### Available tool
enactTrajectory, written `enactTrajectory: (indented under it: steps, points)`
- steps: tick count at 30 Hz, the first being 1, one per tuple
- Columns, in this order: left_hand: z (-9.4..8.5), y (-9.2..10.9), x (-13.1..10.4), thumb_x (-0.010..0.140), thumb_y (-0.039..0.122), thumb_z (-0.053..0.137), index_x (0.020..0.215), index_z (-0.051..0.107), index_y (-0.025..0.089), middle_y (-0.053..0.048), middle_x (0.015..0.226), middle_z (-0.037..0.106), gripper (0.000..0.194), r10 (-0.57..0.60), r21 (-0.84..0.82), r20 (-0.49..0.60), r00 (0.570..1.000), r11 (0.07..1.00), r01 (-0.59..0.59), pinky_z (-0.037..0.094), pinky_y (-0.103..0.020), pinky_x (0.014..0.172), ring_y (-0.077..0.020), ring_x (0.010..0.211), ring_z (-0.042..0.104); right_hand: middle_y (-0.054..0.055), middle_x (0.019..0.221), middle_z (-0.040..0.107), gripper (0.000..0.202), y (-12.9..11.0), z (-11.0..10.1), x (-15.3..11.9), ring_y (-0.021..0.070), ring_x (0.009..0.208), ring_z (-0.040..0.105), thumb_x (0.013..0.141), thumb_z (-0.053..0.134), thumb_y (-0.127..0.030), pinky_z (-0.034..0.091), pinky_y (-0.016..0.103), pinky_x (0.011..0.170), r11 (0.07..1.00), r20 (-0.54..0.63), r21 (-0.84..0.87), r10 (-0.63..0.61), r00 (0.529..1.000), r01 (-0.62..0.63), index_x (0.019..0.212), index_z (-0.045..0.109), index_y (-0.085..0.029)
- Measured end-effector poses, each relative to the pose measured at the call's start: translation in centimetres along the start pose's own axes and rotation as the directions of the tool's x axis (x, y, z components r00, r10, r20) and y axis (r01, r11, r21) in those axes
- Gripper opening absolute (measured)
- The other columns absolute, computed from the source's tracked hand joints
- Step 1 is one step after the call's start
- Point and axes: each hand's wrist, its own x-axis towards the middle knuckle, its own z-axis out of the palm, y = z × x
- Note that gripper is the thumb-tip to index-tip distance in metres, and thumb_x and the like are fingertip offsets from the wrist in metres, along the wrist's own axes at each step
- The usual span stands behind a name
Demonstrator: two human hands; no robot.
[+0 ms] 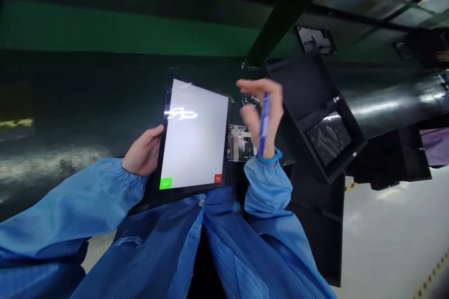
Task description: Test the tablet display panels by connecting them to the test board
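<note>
A flat screen panel (196,135) with a lit white display stands tilted in front of me, a green box in its lower left corner and a red one at lower right. My left hand (144,152) grips its left edge. To the right of the panel, my right hand (264,112) is raised and blurred, with a blue pen (264,124) held against the palm and its thumb and index finger apart. Between the panel and that hand, a circuit board (239,142) with tape strips shows in part. A small metallic item (249,99) lies behind the fingers.
On the right, a black compartment tray (301,121) holds a dark glass panel (329,138). Another device (315,40) lies farther back, beside a dark green post (284,14). More black trays (315,229) stand below the bench edge at right.
</note>
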Motion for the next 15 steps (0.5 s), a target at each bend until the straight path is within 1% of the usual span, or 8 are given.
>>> enactTrajectory:
  steps: [1, 2, 4, 5, 7, 11, 13, 15]
  points:
    - [0.0, 0.0, -0.1, 0.099, 0.028, 0.040, 0.130, 0.061, 0.007, -0.009, 0.108, 0.079, 0.043, -0.005, -0.006, -0.011, 1.000, 1.000, 0.005, 0.043, -0.046, 0.115, -0.0283, 0.119, 0.067, 0.009, 0.139, 0.061, 0.046, -1.1, 0.0, -0.7, 0.0278, 0.131, 0.058, 0.096, 0.049, -0.061, 0.046, 0.050, 0.116, 0.997, 0.162, -0.028, -0.066, 0.985, 0.071, 0.130, 0.051, -0.030]
    - [0.0, 0.0, -0.1, 0.099, 0.029, 0.041, 0.132, 0.060, 0.007, -0.009, 0.109, 0.078, 0.043, -0.010, -0.011, -0.022, 1.000, 1.000, 0.010, 0.042, -0.047, 0.115, -0.0284, 0.120, 0.067, 0.009, 0.144, 0.058, 0.054, -2.0, 0.2, -1.4, 0.0291, 0.138, 0.052, 0.092, 0.057, -0.063, 0.043, 0.052, 0.118, 0.988, 0.332, -0.048, -0.124, 0.935, 0.148, 0.134, 0.051, -0.029]
    - [-0.1, -0.1, -0.2, 0.099, 0.029, 0.043, 0.136, 0.057, 0.009, -0.007, 0.111, 0.078, 0.045, -0.018, -0.025, -0.037, 0.999, 1.000, 0.017, 0.040, -0.048, 0.117, -0.0289, 0.122, 0.066, 0.010, 0.156, 0.047, 0.076, -3.2, 1.1, -3.0, 0.0334, 0.151, 0.035, 0.082, 0.068, -0.067, 0.033, 0.058, 0.123, 0.957, 0.585, -0.075, -0.185, 0.789, 0.280, 0.142, 0.048, -0.025]
    - [-0.2, -0.1, -0.2, 0.098, 0.030, 0.043, 0.139, 0.055, 0.010, -0.007, 0.113, 0.078, 0.046, -0.017, -0.032, -0.033, 0.999, 0.999, 0.016, 0.040, -0.049, 0.117, -0.0294, 0.123, 0.065, 0.011, 0.161, 0.041, 0.084, -3.5, 1.7, -3.7, 0.0354, 0.155, 0.027, 0.078, 0.070, -0.069, 0.029, 0.062, 0.124, 0.939, 0.655, -0.097, -0.191, 0.731, 0.331, 0.145, 0.045, -0.023]
    - [-0.3, -0.2, -0.1, 0.098, 0.030, 0.043, 0.143, 0.052, 0.011, -0.007, 0.117, 0.076, 0.050, -0.024, -0.044, 0.003, 1.000, 0.999, 0.025, 0.039, -0.052, 0.118, -0.0310, 0.125, 0.063, 0.011, 0.163, 0.036, 0.081, -3.4, 2.9, -5.2, 0.0357, 0.156, 0.022, 0.080, 0.069, -0.068, 0.025, 0.065, 0.124, 0.903, 0.704, -0.151, -0.187, 0.685, 0.402, 0.144, 0.048, -0.022]
    - [-0.4, -0.2, 0.0, 0.097, 0.033, 0.039, 0.144, 0.051, 0.009, -0.010, 0.121, 0.075, 0.054, -0.049, 0.013, 0.042, 0.998, 0.999, 0.048, 0.042, -0.053, 0.114, -0.0339, 0.125, 0.062, 0.007, 0.143, 0.063, 0.019, -2.6, 3.6, -7.6, 0.0214, 0.139, 0.054, 0.100, 0.057, -0.034, 0.049, 0.040, 0.115, 0.852, 0.567, -0.200, -0.301, 0.767, 0.483, 0.109, 0.068, -0.021]
    - [-0.3, -0.1, 0.0, 0.096, 0.033, 0.039, 0.143, 0.053, 0.009, -0.010, 0.118, 0.076, 0.054, -0.051, 0.063, 0.013, 0.999, 0.997, 0.050, 0.047, -0.051, 0.111, -0.0333, 0.121, 0.065, 0.006, 0.133, 0.070, 0.013, -2.6, 2.7, -7.9, 0.0162, 0.120, 0.069, 0.100, 0.056, -0.023, 0.060, 0.028, 0.098, 0.846, 0.427, -0.209, -0.372, 0.824, 0.490, 0.102, 0.069, -0.022]
    - [-0.1, 0.0, -0.2, 0.096, 0.032, 0.038, 0.141, 0.054, 0.010, -0.008, 0.112, 0.078, 0.053, -0.051, 0.084, -0.031, 0.998, 0.995, 0.054, 0.051, -0.049, 0.107, -0.0319, 0.115, 0.069, 0.006, 0.130, 0.072, 0.013, -2.7, 1.1, -7.6, 0.0155, 0.107, 0.074, 0.098, 0.059, -0.021, 0.063, 0.026, 0.086, 0.868, 0.279, -0.224, -0.378, 0.883, 0.443, 0.106, 0.069, -0.023]
